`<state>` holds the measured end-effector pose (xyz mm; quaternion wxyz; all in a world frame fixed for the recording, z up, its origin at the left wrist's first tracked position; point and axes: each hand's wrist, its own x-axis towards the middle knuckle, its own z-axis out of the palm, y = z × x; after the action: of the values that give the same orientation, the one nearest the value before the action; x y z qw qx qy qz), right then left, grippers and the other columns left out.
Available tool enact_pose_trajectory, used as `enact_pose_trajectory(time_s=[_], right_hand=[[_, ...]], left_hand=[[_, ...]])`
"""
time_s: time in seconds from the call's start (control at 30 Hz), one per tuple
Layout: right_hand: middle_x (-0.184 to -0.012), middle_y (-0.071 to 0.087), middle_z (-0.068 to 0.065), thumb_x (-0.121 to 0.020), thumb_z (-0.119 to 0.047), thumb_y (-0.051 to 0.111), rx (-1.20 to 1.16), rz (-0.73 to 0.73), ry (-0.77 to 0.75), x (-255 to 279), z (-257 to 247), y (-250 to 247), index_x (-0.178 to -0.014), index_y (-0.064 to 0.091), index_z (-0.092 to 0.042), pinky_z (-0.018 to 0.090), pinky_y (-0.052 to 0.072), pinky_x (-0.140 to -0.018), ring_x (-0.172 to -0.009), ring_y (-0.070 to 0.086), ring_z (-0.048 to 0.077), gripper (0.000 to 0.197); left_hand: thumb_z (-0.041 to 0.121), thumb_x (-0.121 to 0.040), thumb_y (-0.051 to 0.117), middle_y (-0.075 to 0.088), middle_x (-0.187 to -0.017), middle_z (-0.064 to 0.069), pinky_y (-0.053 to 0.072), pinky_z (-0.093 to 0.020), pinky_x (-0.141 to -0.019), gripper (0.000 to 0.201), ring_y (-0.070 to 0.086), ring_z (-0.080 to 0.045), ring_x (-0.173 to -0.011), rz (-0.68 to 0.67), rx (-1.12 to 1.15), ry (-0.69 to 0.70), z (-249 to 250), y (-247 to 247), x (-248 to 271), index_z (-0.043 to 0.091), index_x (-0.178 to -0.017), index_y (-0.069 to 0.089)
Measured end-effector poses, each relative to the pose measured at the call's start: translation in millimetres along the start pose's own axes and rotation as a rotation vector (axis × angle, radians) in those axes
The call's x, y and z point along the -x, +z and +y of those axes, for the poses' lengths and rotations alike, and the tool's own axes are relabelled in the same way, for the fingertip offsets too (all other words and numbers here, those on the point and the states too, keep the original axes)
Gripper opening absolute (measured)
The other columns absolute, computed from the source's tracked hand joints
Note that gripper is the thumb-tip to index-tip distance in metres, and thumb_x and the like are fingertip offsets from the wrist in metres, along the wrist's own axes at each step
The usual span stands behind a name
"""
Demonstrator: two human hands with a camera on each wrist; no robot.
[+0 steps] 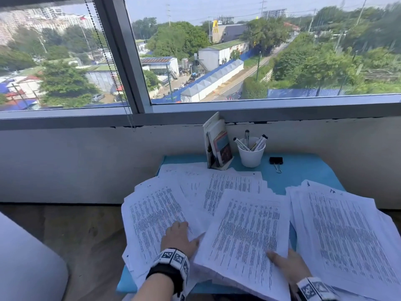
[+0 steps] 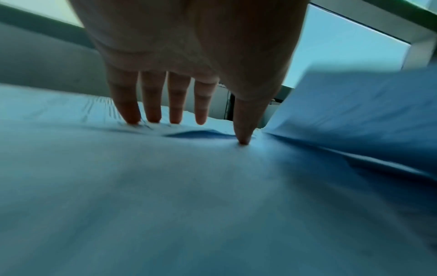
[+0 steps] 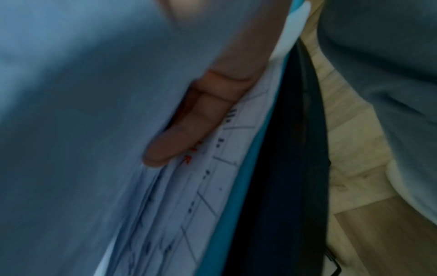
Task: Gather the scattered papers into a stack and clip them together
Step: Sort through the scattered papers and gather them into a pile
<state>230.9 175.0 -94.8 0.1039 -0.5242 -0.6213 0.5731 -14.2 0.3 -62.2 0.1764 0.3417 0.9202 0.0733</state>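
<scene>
The gathering is only just getting under way. Printed papers are lying fanned across the small blue table [image 1: 303, 168] in several overlapping piles — a left pile [image 1: 152, 213], a far middle pile [image 1: 234, 183], a near middle bundle [image 1: 247, 235] and a right pile [image 1: 347, 231] — and none of them is squared with another yet.

The left hand [image 1: 179, 238] is lying flat on the left pile; in the left wrist view its fingers [image 2: 151, 104] are straight and slightly spread, their tips pressing the sheet, the thumb tip planted beside the raised edge of the near middle bundle. The right hand [image 1: 288, 268] is gripping that bundle at its near right corner: the thumb is lying on top of the top page, and the right wrist view is showing at least one finger [image 3: 189, 130] tucked underneath, so the bundle's near edge is lifting off the sheets below.

The black binder clip [image 1: 276, 161] is sitting untouched at the back of the table, just right of the white cup of markers [image 1: 251, 156] and well apart from both hands.

Judging by this, nearly everything is left: merging the piles into one, aligning the edges, then fetching the clip and fastening it on.
</scene>
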Motion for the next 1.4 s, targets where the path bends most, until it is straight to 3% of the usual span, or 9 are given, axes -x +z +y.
enact_pose_trajectory(time_s=[0.23, 0.47, 0.7, 0.8, 0.93, 1.03, 1.1, 1.23, 1.4], right_hand=[[-0.081, 0.068, 0.01, -0.083, -0.02, 0.069, -0.011, 0.0, -0.025, 1, 0, 3, -0.097, 0.066, 0.0, 0.037, 0.052, -0.079, -0.078, 0.065, 0.026, 0.025], [-0.096, 0.068, 0.01, -0.081, -0.021, 0.071, -0.024, 0.003, -0.046, 3, 1, 5, -0.098, 0.062, -0.014, 0.034, 0.048, -0.081, -0.088, 0.064, 0.027, 0.02], [-0.097, 0.069, 0.012, -0.077, -0.019, 0.072, -0.211, 0.016, 0.076, 8, -7, 5, -0.104, 0.062, -0.003, 0.047, 0.044, -0.098, -0.1, 0.061, 0.034, 0.033], [-0.132, 0.055, 0.007, -0.077, -0.056, 0.065, -0.424, 0.011, 0.134, -6, 8, 3, -0.131, 0.052, -0.013, 0.051, 0.033, -0.109, -0.125, 0.049, 0.03, 0.071], [-0.091, 0.071, 0.0, -0.073, -0.032, 0.078, -0.285, -0.026, -0.05, 5, 0, 4, -0.114, 0.063, -0.005, 0.035, 0.052, -0.076, -0.084, 0.065, 0.018, 0.051], [-0.084, 0.074, 0.001, -0.043, -0.043, 0.09, -0.222, -0.025, -0.02, 0, 9, 5, -0.101, 0.068, -0.01, 0.045, 0.054, -0.084, -0.084, 0.068, 0.026, 0.07], [-0.092, 0.072, 0.009, -0.068, -0.021, 0.081, -0.244, -0.023, 0.018, -1, 10, 5, -0.11, 0.063, -0.004, 0.054, 0.048, -0.093, -0.091, 0.066, 0.033, 0.049], [-0.085, 0.065, 0.012, -0.088, 0.004, 0.055, -0.233, -0.009, 0.061, 4, -2, 2, -0.104, 0.056, 0.002, 0.047, 0.049, -0.083, -0.086, 0.061, 0.035, 0.017], [-0.09, 0.066, 0.012, -0.085, -0.002, 0.057, -0.12, 0.024, 0.079, 0, -2, 4, -0.101, 0.06, 0.001, 0.05, 0.048, -0.09, -0.091, 0.062, 0.036, 0.017]], left_hand=[[0.033, -0.097, 0.036, 0.06, -0.102, -0.007, 0.048, -0.034, -0.077, 0.027, 0.059, -0.026, -0.091, 0.011, -0.198, 0.168, 10, -11, 4, 0.011, -0.106, 0.049], [0.022, -0.091, 0.047, 0.05, -0.056, 0.003, 0.039, -0.025, -0.045, 0.007, 0.05, -0.02, -0.047, 0.489, 0.293, 0.381, 20, -16, 23, 0.017, -0.088, 0.051], [0.017, -0.095, 0.039, 0.058, -0.097, -0.016, 0.039, -0.036, -0.068, 0.013, 0.057, -0.034, -0.085, -0.129, -0.078, 0.811, 75, 10, 65, 0.012, -0.102, 0.047], [0.016, -0.095, 0.038, 0.058, -0.099, -0.018, 0.044, -0.039, -0.073, 0.008, 0.059, -0.034, -0.087, -0.253, -0.053, 0.772, 79, 18, 70, 0.013, -0.101, 0.043], [0.027, -0.096, 0.039, 0.059, -0.108, -0.013, 0.044, -0.041, -0.084, 0.012, 0.057, -0.032, -0.099, -0.224, -0.051, 0.808, 78, 24, 73, 0.02, -0.103, 0.045], [0.049, -0.097, 0.032, 0.068, -0.1, 0.004, 0.043, -0.027, -0.085, 0.032, 0.059, -0.017, -0.092, 0.17, 0.125, 0.789, 55, 25, 60, 0.026, -0.105, 0.053], [0.044, -0.094, 0.037, 0.065, -0.107, 0.009, 0.048, -0.027, -0.088, 0.025, 0.06, -0.009, -0.098, 0.376, 0.179, 0.602, 32, 15, 43, 0.03, -0.111, 0.05], [0.037, -0.091, 0.045, 0.025, -0.151, -0.001, 0.029, -0.038, -0.113, 0.057, 0.026, -0.021, -0.14, 0.048, -0.06, 0.12, -7, -7, 11, 0.023, -0.144, 0.027], [0.028, -0.091, 0.043, 0.051, -0.131, -0.003, 0.046, -0.036, -0.095, 0.041, 0.052, -0.023, -0.117, -0.076, -0.194, 0.121, -11, -16, 0, 0.016, -0.131, 0.044]])
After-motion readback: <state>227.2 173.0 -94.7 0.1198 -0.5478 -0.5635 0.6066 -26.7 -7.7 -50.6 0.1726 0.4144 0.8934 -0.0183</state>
